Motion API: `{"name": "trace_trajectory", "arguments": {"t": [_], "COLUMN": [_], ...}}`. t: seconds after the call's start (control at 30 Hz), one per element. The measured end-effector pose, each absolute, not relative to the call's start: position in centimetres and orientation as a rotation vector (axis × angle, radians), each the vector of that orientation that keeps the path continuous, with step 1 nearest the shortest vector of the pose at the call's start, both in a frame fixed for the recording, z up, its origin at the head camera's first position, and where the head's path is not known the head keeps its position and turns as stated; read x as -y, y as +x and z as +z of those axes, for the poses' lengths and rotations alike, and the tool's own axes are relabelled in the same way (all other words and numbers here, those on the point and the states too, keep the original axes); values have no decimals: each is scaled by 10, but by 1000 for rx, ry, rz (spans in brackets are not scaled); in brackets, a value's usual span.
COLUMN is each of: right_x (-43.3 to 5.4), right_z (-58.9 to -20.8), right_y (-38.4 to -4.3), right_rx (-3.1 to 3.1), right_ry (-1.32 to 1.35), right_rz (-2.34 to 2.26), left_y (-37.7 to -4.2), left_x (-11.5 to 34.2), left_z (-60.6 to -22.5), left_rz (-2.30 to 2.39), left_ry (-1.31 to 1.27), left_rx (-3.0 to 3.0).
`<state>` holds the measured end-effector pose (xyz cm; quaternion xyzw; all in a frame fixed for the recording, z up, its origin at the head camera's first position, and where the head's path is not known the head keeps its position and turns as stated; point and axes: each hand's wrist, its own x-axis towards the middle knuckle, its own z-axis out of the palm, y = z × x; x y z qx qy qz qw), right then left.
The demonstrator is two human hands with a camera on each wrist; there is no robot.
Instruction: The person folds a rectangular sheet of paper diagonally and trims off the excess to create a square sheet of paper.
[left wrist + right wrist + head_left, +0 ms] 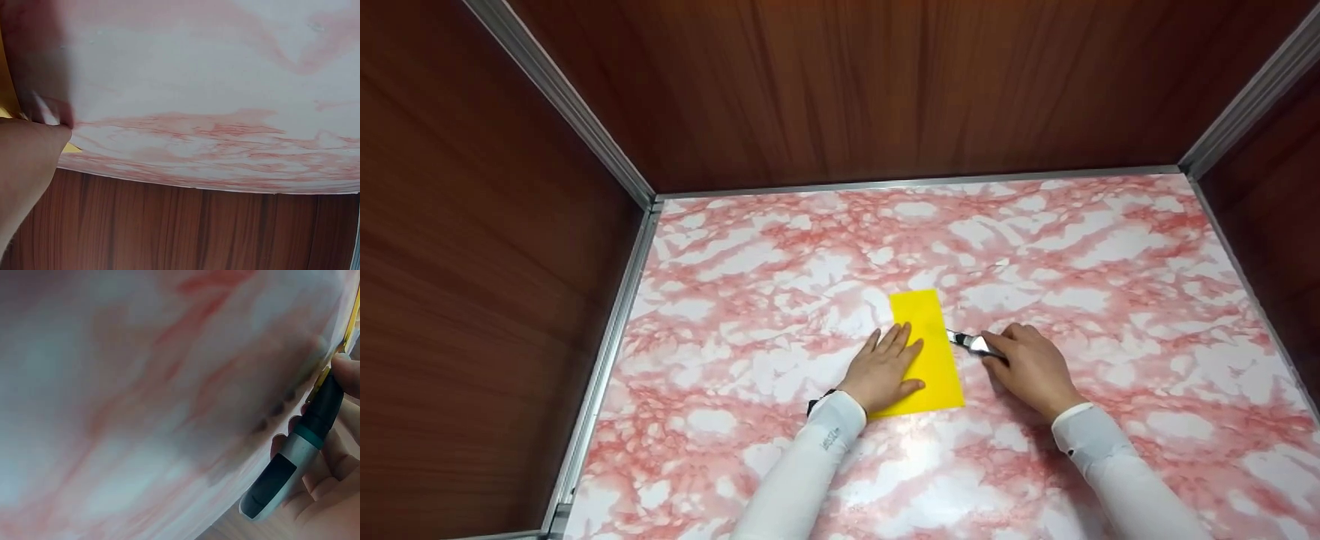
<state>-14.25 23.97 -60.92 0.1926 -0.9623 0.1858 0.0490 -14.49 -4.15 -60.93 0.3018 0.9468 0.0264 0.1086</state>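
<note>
A yellow rectangular sheet (941,379) lies on the marbled tabletop. My left hand (881,371) presses on its left part with fingers spread; the left wrist view catches only part of this hand (28,157) and slivers of yellow beside it. To the right, my right hand (1033,369) grips a utility knife (982,347), whose tip points left and meets the sheet's right edge. Seen from the right wrist, the knife's grey and black handle (287,464) with a teal band lies across the curled fingers (315,481).
Red-and-white marbled tabletop (750,442) surrounds the sheet. Dark wood-grain panels stand at the back (885,90), left (487,300) and right (1267,217), joined by metal strips (611,352).
</note>
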Motion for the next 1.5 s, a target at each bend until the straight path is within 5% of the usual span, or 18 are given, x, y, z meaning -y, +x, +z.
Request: {"name": "trace_trajectory", "arguments": {"t": [1.5], "right_x": [-248], "right_z": [-605], "right_y": [-159], "right_rx": [2978], "right_ry": [435], "right_rz": [536], "left_y": [-146], "left_x": [41], "left_z": [-614], "left_rz": [72], "left_ry": [871], "left_rx": [-2774]}}
